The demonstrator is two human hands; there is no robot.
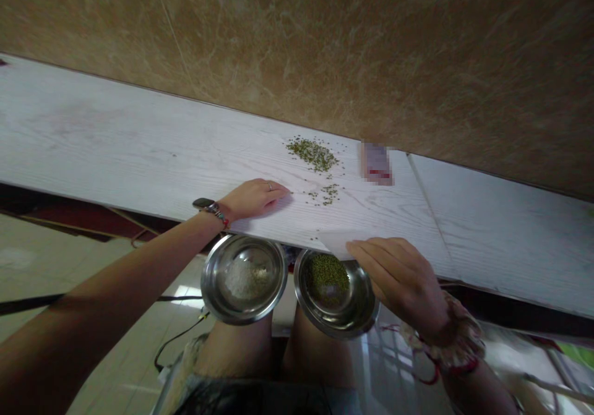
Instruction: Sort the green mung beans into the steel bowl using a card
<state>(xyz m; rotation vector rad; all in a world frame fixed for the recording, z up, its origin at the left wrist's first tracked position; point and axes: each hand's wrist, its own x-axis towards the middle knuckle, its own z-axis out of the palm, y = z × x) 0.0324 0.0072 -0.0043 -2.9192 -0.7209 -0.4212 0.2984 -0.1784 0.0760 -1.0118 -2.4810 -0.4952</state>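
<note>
My left hand [254,197] lies flat on the white wooden tabletop [139,149], fingers together and stretched toward a small scatter of green beans [327,193]. A larger pile of green beans [313,153] sits farther back. My right hand [399,279] is closed on a white piece of paper [338,242] at the table's front edge, just above a steel bowl of green beans [335,291]. A second steel bowl [244,278] holding white grains rests on my left knee.
A brown marbled wall [325,44] rises behind the table. A small blurred card [375,162] lies right of the bean pile. A seam [420,180] divides the tabletop. Cables [179,337] run over the tiled floor below.
</note>
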